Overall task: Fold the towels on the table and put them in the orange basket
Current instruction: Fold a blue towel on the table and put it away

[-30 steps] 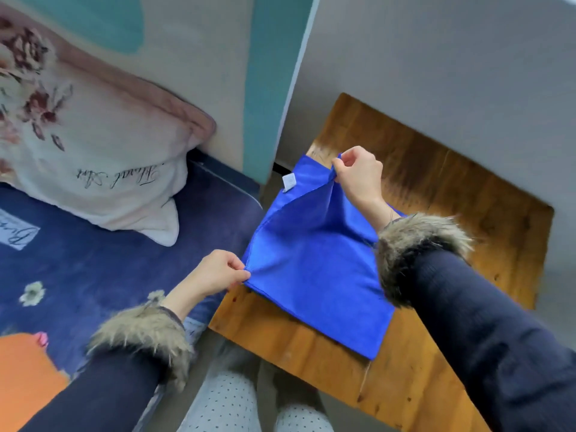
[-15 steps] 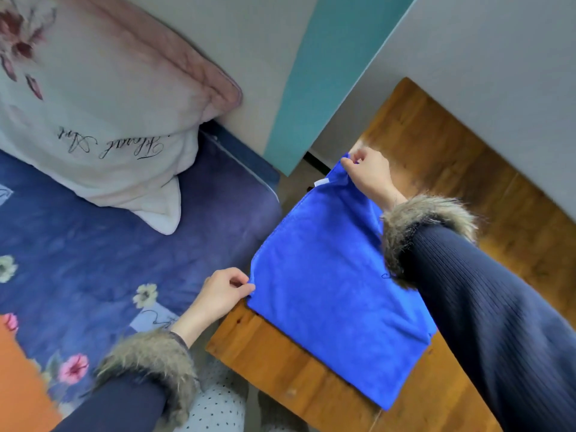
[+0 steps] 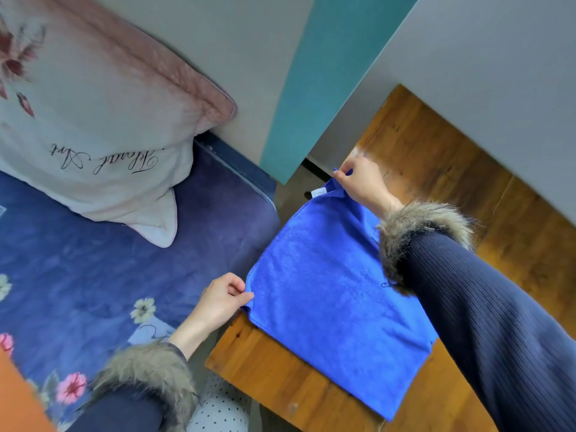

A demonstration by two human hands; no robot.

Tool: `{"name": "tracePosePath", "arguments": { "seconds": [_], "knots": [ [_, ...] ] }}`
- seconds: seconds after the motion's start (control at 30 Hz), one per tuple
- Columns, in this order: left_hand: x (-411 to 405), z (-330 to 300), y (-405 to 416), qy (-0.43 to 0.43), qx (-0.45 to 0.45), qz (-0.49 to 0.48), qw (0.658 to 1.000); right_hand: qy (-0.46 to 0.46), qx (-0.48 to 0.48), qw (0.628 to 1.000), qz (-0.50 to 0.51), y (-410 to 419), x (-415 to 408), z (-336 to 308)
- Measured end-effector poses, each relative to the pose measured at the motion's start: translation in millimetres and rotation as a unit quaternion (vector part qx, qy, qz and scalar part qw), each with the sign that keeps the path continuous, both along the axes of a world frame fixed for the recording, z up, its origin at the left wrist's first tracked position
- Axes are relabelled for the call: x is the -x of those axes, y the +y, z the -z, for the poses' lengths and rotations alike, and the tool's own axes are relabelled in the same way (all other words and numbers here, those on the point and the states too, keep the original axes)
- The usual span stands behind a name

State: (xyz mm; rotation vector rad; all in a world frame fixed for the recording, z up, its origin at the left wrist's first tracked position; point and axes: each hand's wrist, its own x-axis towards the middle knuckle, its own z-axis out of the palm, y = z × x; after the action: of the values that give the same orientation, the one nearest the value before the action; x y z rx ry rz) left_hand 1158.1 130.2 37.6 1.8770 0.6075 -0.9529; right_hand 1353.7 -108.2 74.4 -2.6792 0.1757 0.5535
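A blue towel [image 3: 324, 294] lies spread on the wooden table [image 3: 274, 375], its left edge hanging slightly past the table's left side. My left hand [image 3: 218, 302] pinches the towel's near left corner. My right hand [image 3: 361, 182] pinches the far corner, beside a small white label [image 3: 319, 193]. My right sleeve covers part of the towel's right side. An orange surface [image 3: 18, 400], perhaps the basket, shows at the bottom left corner.
A bed with a blue flowered cover [image 3: 93, 275] lies to the left, with a white and pink pillow [image 3: 93, 120] on it. Grey and teal walls [image 3: 327, 73] stand behind the table. My knees in dotted fabric [image 3: 218, 406] are below.
The raised flap of the towel has been laid flat. My right hand moved to the far corner and lowered it. The view shifted left and down.
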Motion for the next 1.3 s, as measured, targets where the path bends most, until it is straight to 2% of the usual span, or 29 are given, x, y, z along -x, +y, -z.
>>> {"name": "tracePosePath", "arguments": {
  "seconds": [0.13,0.23,0.3,0.37,0.43,0.5,0.6,0.67,0.73,0.9,1.03,1.3],
  "knots": [
    [3,-8,-3,-0.039,-0.030,0.049,0.998,-0.026,-0.033,0.998,0.050,-12,10,-12],
    [3,-24,-4,-0.109,0.007,0.070,0.992,-0.073,-0.098,0.977,0.177,-23,21,-25],
    [2,-38,-3,-0.059,0.124,0.098,0.986,-0.099,-0.135,0.952,0.256,-35,28,-36],
    [2,-51,-7,0.050,0.255,0.152,0.954,-0.117,-0.116,0.945,0.284,-47,31,-46],
    [6,-54,-14,0.099,0.297,0.176,0.933,-0.129,-0.083,0.949,0.276,-54,32,-53],
    [8,-46,-23,0.082,0.259,0.124,0.954,-0.132,-0.079,0.956,0.249,-52,29,-52],
    [11,-29,-23,0.007,0.079,0.065,0.995,-0.116,-0.053,0.972,0.196,-38,23,-38],
    [15,-20,-17,-0.049,-0.041,0.092,0.994,-0.097,-0.028,0.982,0.162,-27,19,-23],
    [18,-13,-12,-0.081,-0.095,0.122,0.985,-0.087,-0.014,0.987,0.135,-17,16,-9],
    [19,2,-11,-0.121,-0.043,0.090,0.988,-0.053,-0.027,0.995,0.080,-8,10,9],
    [20,6,-14,-0.144,-0.049,0.060,0.987,-0.047,-0.047,0.996,0.054,-13,-1,13],
    [12,-11,-2,-0.110,0.002,0.011,0.994,-0.067,-0.097,0.975,0.189,-15,4,-13]
  ]
}}
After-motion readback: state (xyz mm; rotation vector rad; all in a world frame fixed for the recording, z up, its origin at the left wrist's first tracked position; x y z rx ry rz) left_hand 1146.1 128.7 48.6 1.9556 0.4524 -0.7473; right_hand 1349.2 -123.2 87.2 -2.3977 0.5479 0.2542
